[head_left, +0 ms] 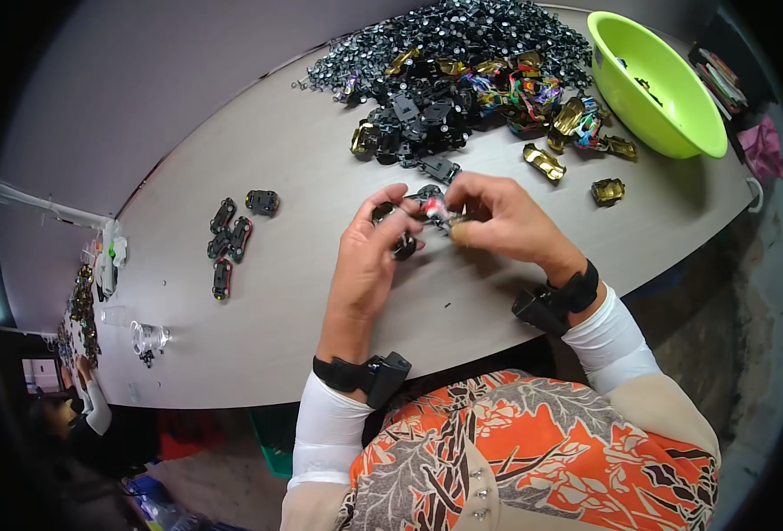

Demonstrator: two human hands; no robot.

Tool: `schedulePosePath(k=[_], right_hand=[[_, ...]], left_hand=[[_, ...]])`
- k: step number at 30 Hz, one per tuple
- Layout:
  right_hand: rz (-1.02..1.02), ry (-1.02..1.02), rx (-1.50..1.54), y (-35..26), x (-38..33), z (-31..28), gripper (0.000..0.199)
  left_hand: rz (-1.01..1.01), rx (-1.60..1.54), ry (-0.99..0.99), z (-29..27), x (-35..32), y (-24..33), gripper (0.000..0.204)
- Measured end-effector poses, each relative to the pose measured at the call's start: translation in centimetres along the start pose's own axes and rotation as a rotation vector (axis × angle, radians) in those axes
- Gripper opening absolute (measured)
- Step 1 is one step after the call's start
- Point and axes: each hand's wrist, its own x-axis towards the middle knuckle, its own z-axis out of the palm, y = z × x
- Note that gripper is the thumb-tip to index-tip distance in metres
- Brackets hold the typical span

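Observation:
Both hands meet over the table just in front of the heaps of toy car parts. My left hand [365, 261] is closed around a small dark toy car part [404, 247], its fingers curled over it. Between thumb and fingers, my right hand [511, 217] pinches a small red and silvery piece [435, 209], blurred and partly hidden, close to the left fingertips. Just beyond the hands lies a black toy car base [440, 169]. At the left, several toy cars [221, 277] rest with their black undersides up.
A large pile of wheels on axles [462, 35] covers the back of the table. Gold toy car shells [544, 163] lie at the right, below a lime-green basin [710, 142]. A clear plastic cup [148, 336] lies at the left; another person [90, 403] is beyond it.

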Motion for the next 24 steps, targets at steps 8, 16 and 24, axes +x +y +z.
schedulePosePath(k=[8,16,24], right_hand=[[-0.031,-0.049,0.305,0.6,0.1,1.8,0.026],[-0.01,-0.054,0.286,0.5,0.0,2.1,0.026],[-0.01,-0.045,0.296,0.7,0.1,1.7,0.028]], left_hand=[[-0.026,-0.116,-0.095,-0.8,0.3,-1.2,0.049],[0.003,0.167,-0.021,-0.6,-0.1,-1.2,0.034],[0.093,0.393,-0.111,-0.6,-0.5,-0.4,0.037]])
